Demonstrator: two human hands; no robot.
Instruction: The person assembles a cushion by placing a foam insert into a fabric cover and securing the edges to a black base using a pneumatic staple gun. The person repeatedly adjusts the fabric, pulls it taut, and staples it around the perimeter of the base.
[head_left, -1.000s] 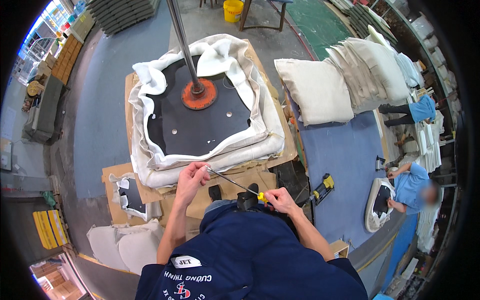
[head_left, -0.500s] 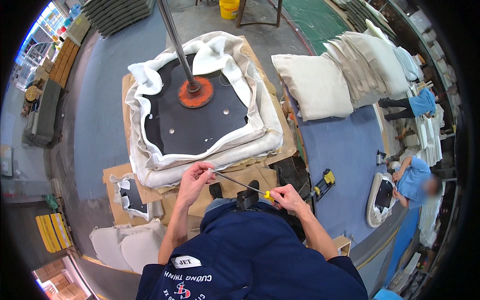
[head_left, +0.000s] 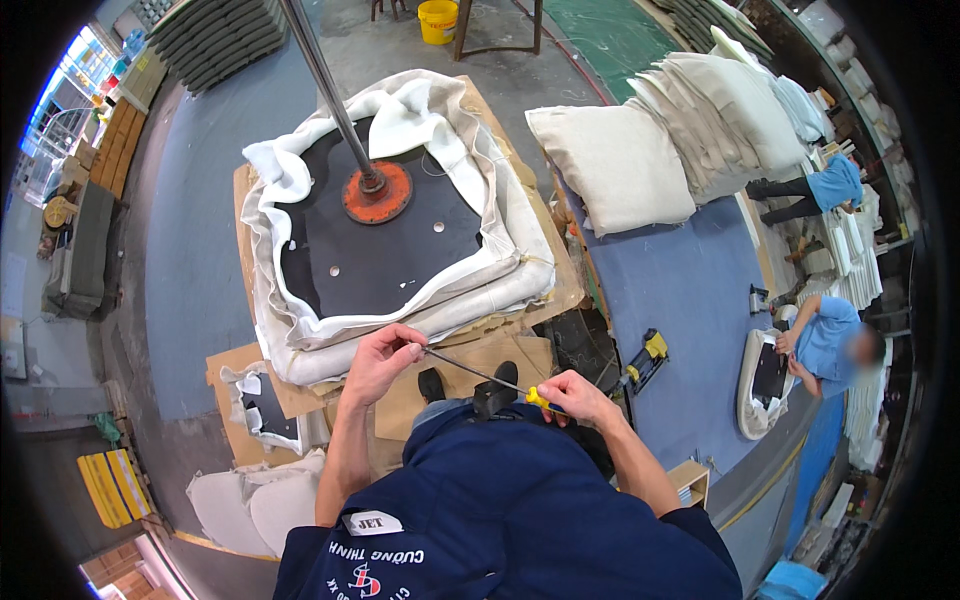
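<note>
My screwdriver [head_left: 478,373] has a thin bare metal shaft and glossy yellow plastic handle; the seat base [head_left: 385,240] is matt black board wrapped in soft cream cloth [head_left: 300,190]; rusty orange metal plate [head_left: 378,193].

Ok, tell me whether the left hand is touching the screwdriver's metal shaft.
Touching. The head view shows the left hand pinching the tip end of the screwdriver, while the right hand grips its yellow handle.

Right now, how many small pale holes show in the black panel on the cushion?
3. One right of the orange flange at, one lower left at, one by the panel's left edge at. The folded white fabric may hide more.
</note>
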